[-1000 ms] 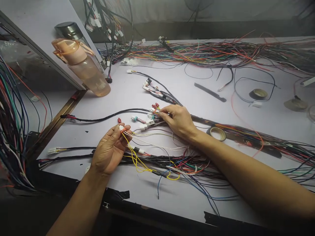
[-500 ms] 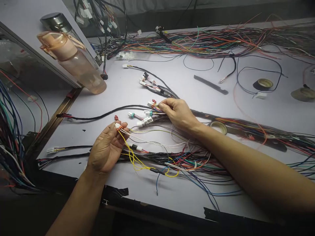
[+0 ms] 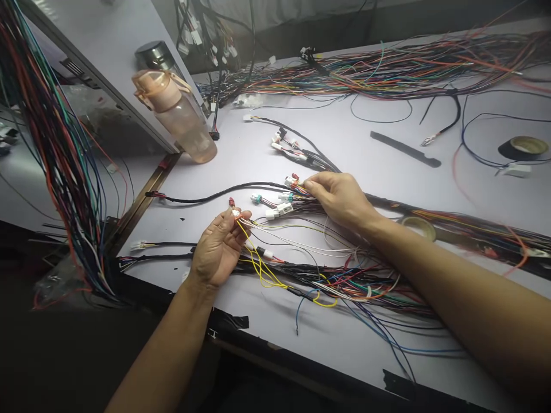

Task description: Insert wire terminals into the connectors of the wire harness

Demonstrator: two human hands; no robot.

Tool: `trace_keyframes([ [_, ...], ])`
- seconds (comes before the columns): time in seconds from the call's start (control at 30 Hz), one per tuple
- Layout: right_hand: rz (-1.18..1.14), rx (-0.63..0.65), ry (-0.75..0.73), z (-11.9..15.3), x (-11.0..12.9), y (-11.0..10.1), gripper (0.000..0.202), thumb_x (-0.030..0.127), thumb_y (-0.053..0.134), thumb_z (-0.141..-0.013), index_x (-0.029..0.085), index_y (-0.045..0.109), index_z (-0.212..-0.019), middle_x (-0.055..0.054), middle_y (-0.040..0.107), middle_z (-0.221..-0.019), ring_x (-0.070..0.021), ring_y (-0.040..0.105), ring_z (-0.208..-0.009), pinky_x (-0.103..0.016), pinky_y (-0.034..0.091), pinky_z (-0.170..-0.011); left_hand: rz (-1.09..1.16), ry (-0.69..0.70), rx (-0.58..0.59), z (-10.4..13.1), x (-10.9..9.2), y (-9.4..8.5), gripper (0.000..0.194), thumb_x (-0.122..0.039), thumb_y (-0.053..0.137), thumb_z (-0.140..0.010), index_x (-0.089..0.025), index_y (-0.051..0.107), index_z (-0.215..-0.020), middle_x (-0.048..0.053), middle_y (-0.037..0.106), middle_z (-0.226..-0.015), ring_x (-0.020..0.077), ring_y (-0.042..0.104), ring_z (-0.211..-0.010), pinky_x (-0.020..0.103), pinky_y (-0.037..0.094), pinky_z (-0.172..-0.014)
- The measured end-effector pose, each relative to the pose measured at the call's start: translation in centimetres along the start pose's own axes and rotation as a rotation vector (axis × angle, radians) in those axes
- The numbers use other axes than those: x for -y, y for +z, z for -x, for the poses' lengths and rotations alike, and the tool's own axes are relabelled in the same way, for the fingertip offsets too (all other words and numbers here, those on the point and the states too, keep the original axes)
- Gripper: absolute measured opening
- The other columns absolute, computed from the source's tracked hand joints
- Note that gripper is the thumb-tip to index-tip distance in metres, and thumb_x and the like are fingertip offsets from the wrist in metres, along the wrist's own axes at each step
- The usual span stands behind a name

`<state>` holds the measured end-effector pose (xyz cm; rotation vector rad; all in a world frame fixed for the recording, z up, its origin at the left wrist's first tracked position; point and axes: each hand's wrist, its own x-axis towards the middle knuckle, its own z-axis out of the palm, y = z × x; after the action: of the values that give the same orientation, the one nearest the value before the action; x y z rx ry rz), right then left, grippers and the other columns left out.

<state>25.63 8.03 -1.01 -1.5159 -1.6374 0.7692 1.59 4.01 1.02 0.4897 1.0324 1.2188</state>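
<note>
My left hand (image 3: 221,244) pinches a small white and orange wire connector (image 3: 236,214) between thumb and fingers. Yellow wires (image 3: 260,267) and white wires (image 3: 297,242) run out of that connector to the right. Farther back, my right hand (image 3: 340,195) is closed on the wires just behind another white connector (image 3: 290,182), which has a red piece on top. Near that hand lie a white connector (image 3: 279,211) and a teal-ended connector (image 3: 256,199). Below both hands a black-taped wire harness (image 3: 275,272) stretches across the table.
A peach water bottle (image 3: 181,123) stands at the back left, a dark-capped bottle (image 3: 157,55) behind it. A thick wire bundle (image 3: 387,69) lies along the back. Tape rolls (image 3: 523,148) and a dark flat strip (image 3: 404,149) are at right. Loose wires (image 3: 64,155) hang at left.
The whole view has shifted, so the table and both hands appear farther right. Both hands keep their holds, with little movement relative to the wires.
</note>
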Motion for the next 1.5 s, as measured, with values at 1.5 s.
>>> trace_keyframes([
  [1.5,0.592,-0.170,-0.078,24.7,-1.3,-11.3,0.021,0.023,0.055,-0.092,0.025,0.065,-0.111,-0.007,0.071,-0.107,-0.0229,0.064,-0.099,-0.043,0.048,-0.088,0.014,0.061,0.040,-0.2,-1.4,-0.1,0.015,-0.007,0.060,-0.079,-0.016,0.062,-0.068,-0.002,0.071,-0.070,0.0074,0.064,-0.078,0.015,0.059,-0.071],
])
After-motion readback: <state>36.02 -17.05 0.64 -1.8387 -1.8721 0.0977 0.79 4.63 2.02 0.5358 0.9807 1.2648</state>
